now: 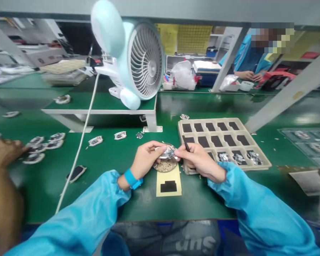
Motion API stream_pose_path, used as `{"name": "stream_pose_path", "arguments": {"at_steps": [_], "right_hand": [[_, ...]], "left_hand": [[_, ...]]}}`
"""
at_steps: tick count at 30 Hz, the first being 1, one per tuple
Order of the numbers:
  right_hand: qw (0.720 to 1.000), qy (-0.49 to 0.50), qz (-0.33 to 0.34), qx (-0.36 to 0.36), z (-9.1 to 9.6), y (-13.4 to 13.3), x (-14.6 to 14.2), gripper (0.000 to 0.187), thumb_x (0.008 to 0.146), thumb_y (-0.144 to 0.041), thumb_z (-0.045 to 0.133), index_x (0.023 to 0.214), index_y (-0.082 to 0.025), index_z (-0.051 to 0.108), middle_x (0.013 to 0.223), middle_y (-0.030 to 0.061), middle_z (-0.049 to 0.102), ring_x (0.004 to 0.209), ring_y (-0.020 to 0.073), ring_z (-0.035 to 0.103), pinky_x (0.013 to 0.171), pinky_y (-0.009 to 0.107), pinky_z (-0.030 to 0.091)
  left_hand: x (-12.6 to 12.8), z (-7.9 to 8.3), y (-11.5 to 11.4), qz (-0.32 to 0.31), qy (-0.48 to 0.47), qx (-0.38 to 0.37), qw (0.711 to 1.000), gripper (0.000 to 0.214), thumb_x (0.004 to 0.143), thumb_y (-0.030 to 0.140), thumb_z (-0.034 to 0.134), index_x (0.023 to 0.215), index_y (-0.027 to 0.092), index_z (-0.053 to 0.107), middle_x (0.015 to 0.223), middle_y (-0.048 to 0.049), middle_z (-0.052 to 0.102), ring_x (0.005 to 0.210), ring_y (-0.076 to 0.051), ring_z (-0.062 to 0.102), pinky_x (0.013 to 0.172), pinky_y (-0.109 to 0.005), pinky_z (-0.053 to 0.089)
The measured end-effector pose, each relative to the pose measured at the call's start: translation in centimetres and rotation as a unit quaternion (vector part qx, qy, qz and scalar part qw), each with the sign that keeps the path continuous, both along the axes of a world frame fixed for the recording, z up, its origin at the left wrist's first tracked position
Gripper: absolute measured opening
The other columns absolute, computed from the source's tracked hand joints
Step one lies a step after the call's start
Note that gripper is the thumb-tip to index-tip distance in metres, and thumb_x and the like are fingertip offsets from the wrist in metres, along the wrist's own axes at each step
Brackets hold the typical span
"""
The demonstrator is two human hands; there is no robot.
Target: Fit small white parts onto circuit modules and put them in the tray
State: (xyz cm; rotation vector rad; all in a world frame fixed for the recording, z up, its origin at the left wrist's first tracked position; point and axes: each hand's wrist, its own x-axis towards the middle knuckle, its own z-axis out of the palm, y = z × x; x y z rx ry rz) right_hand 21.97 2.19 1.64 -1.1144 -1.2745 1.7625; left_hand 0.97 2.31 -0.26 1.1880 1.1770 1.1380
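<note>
My left hand [147, 160], with a blue band at the wrist, is closed on a small white-framed electronic part [162, 153]. Across from it, my right hand [200, 160] grips a slim black stick-like tool [186, 143], whose working end is hidden. The right fingertips meet the silvery piece [171, 153] at the part's right side. Both hands are above a round speckled disc [165, 166]. Under the disc's front edge lies a yellow sheet [169, 193] bearing a black cut-out shape [169, 186].
A beige compartment tray [264, 166] with black pads and silvery pieces stands at the right. Several white-framed parts [96, 141] lie leftward. A fan [146, 60] sits on a raised shelf, its white cable [80, 153] hanging down. Another person's hand [5, 153] reaches in at far left.
</note>
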Motion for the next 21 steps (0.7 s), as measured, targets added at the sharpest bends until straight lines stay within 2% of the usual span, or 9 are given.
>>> {"name": "stream_pose_path", "arguments": {"at_steps": [2, 6, 10, 12, 15, 17, 19, 21], "right_hand": [[1.0, -0.02, 0.003, 0.021, 0.3, -0.2, -0.1, 0.036, 0.076, -0.049, 0.083, 0.076, -0.016, 0.068, 0.058, -0.0026, 0.062, 0.035, 0.0015, 0.027, 0.034, 0.021, 0.013], [0.997, -0.053, 0.003, 0.05, 0.9, -0.6, -0.3, 0.036, 0.077, -0.049, 0.083, 0.072, -0.016, 0.069, 0.055, -0.0023, 0.061, 0.036, 0.0023, 0.032, 0.034, 0.02, 0.018], [0.995, -0.068, -0.025, 0.069, 0.7, -0.7, -0.6, 0.035, 0.078, -0.047, 0.082, 0.071, -0.016, 0.068, 0.06, -0.0005, 0.065, 0.039, 0.0026, 0.038, 0.037, 0.019, 0.025], [0.995, -0.068, -0.039, 0.056, 0.6, -0.9, -0.7, 0.036, 0.077, -0.048, 0.082, 0.068, -0.016, 0.067, 0.054, -0.0024, 0.06, 0.037, 0.0038, 0.039, 0.036, 0.019, 0.026], [0.997, -0.06, -0.046, 0.022, 0.6, -1.0, -0.9, 0.039, 0.075, -0.049, 0.083, 0.066, -0.017, 0.063, 0.044, -0.0064, 0.05, 0.032, 0.0042, 0.033, 0.032, 0.02, 0.021], [0.997, -0.059, -0.046, 0.021, 0.5, -1.1, -0.9, 0.037, 0.075, -0.048, 0.083, 0.067, -0.017, 0.063, 0.046, -0.0054, 0.053, 0.032, 0.0042, 0.035, 0.032, 0.02, 0.022], [0.997, -0.055, -0.049, 0.031, 0.4, -1.0, -0.9, 0.035, 0.076, -0.046, 0.082, 0.071, -0.017, 0.064, 0.056, -0.0019, 0.063, 0.034, 0.0036, 0.038, 0.032, 0.02, 0.024], [0.997, -0.029, -0.061, 0.024, 0.3, -0.7, -0.8, 0.032, 0.078, -0.044, 0.08, 0.074, -0.018, 0.063, 0.058, -0.002, 0.064, 0.034, 0.0025, 0.034, 0.032, 0.019, 0.02]], "left_hand": [[0.0, 0.0, -0.1, 0.001, -0.008, -0.002, 1.0, 0.035, 0.082, 0.049, 0.079, 0.094, 0.016, 0.078, 0.076, -0.0045, 0.072, 0.051, -0.01, 0.053, 0.044, -0.02, 0.041], [-0.3, -0.1, -0.5, -0.017, -0.007, 0.014, 1.0, 0.038, 0.091, 0.05, 0.068, 0.109, 0.019, 0.079, 0.082, -0.0043, 0.072, 0.048, -0.007, 0.045, 0.044, -0.02, 0.036], [-0.2, 0.3, -1.1, -0.039, -0.007, 0.044, 0.998, 0.039, 0.091, 0.046, 0.07, 0.117, 0.019, 0.077, 0.08, -0.0044, 0.073, 0.054, -0.01, 0.054, 0.05, -0.022, 0.044], [0.0, 0.6, -1.4, -0.044, -0.016, 0.055, 0.997, 0.04, 0.088, 0.045, 0.073, 0.118, 0.018, 0.076, 0.088, -0.0068, 0.077, 0.065, -0.015, 0.064, 0.057, -0.024, 0.051], [0.4, 0.9, -1.7, -0.052, -0.033, 0.063, 0.996, 0.04, 0.086, 0.043, 0.076, 0.116, 0.017, 0.076, 0.109, -0.0108, 0.078, 0.093, -0.024, 0.073, 0.076, -0.031, 0.059], [0.5, 1.0, -1.8, -0.057, -0.037, 0.064, 0.996, 0.037, 0.087, 0.042, 0.076, 0.114, 0.017, 0.076, 0.115, -0.011, 0.077, 0.101, -0.025, 0.073, 0.084, -0.034, 0.06], [0.4, 0.9, -1.8, -0.065, -0.023, 0.063, 0.996, 0.033, 0.089, 0.041, 0.072, 0.113, 0.018, 0.076, 0.111, -0.0097, 0.078, 0.098, -0.024, 0.073, 0.085, -0.034, 0.06], [0.2, 0.6, -1.6, -0.065, 0.007, 0.066, 0.996, 0.031, 0.094, 0.04, 0.065, 0.115, 0.019, 0.075, 0.1, -0.008, 0.078, 0.092, -0.023, 0.073, 0.083, -0.035, 0.059]]}}
